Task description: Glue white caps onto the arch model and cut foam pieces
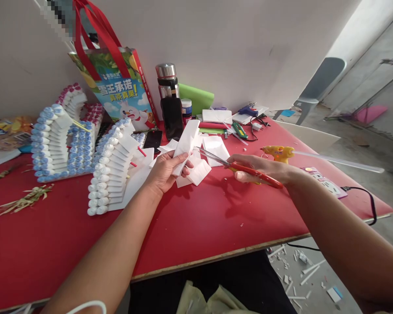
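My left hand point(170, 170) grips a folded strip of white paper point(187, 141), thumb on top and fingers beneath. In my right hand point(249, 165) is a pair of scissors with red handles point(257, 173). The blades point left, their tips close beside the paper; whether they touch it I cannot tell. Under and behind the strip lie loose folded white papers point(201, 172). Left of my left hand stands a fan-shaped piece of white card edged with white and blue cotton-swab-like tips point(109, 174).
Another blue-and-white tipped piece point(55, 144) stands further left, before a colourful bag point(124, 87). A steel flask point(167, 80) and a propped phone point(172, 117) are at the back. A yellow glue gun point(277, 152) and a power strip point(327, 183) lie right on the red table point(190, 226).
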`<state>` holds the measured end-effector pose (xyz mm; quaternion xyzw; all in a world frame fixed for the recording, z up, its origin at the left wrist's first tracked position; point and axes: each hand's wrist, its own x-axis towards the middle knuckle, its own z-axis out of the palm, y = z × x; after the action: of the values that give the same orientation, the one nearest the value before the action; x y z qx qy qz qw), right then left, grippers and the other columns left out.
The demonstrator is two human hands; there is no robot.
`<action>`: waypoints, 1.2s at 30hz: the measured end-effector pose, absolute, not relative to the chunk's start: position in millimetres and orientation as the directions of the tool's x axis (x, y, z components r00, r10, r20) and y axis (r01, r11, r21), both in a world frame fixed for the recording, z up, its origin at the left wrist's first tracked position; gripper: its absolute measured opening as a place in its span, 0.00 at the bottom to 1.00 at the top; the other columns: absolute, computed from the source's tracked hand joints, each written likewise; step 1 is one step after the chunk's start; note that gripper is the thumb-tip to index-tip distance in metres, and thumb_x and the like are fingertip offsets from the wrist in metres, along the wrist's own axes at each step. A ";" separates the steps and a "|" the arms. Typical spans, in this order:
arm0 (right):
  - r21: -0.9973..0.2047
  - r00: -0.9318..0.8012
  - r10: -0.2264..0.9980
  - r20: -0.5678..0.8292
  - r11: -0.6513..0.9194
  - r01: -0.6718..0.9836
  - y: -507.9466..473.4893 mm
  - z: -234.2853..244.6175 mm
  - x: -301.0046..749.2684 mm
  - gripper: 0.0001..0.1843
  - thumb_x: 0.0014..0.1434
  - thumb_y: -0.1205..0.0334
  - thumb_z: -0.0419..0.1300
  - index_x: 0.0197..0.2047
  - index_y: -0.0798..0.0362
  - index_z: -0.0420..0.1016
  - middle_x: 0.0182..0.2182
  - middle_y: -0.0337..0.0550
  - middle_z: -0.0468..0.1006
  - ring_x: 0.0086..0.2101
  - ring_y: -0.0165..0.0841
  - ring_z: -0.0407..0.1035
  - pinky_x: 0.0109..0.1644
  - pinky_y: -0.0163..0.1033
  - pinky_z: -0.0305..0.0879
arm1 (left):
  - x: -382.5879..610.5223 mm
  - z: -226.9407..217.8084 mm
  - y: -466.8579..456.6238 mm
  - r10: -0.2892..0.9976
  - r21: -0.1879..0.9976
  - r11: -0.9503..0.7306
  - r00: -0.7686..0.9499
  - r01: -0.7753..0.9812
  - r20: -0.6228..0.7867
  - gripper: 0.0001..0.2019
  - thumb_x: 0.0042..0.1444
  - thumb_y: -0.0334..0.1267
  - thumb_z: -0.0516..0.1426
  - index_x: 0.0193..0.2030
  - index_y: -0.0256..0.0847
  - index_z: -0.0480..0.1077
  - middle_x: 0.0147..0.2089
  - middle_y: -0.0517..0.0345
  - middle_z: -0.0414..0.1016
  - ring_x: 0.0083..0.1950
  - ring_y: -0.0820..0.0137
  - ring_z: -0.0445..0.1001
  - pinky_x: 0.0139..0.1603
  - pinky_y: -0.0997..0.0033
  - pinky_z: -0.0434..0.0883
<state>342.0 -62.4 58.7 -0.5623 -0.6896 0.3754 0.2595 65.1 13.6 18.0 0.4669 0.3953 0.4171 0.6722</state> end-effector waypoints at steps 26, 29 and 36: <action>-0.946 -0.480 0.866 -0.138 0.028 0.323 -47.8 50.0 314.8 0.27 0.53 0.41 0.67 0.45 0.55 0.73 0.24 0.33 0.63 0.21 0.24 0.56 0.23 0.34 0.50 | 70.1 16.3 6.7 0.855 0.946 0.287 0.487 -0.153 -0.181 0.13 0.50 0.40 0.68 0.39 0.34 0.78 0.25 0.54 0.78 0.18 0.77 0.70 0.21 0.79 0.66; -0.948 -0.448 0.876 -0.179 -0.031 0.318 -48.3 49.2 313.1 0.27 0.52 0.41 0.68 0.44 0.55 0.72 0.23 0.32 0.62 0.20 0.23 0.54 0.21 0.33 0.48 | 70.1 16.5 7.0 0.857 0.945 0.287 0.483 -0.154 -0.181 0.13 0.49 0.40 0.69 0.39 0.34 0.78 0.25 0.55 0.78 0.18 0.77 0.69 0.21 0.79 0.66; -0.963 -0.412 0.891 -0.192 -0.090 0.255 -48.8 45.3 311.2 0.26 0.50 0.44 0.71 0.42 0.55 0.73 0.22 0.32 0.62 0.19 0.22 0.52 0.21 0.33 0.49 | 69.5 15.1 7.7 0.860 0.946 0.283 0.479 -0.159 -0.177 0.13 0.50 0.40 0.68 0.38 0.34 0.77 0.25 0.55 0.78 0.18 0.77 0.70 0.20 0.79 0.66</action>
<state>311.2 -48.8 45.3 -0.4657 -0.6149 0.5728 0.2774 69.5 7.7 15.1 0.4804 0.3649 0.3572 0.7131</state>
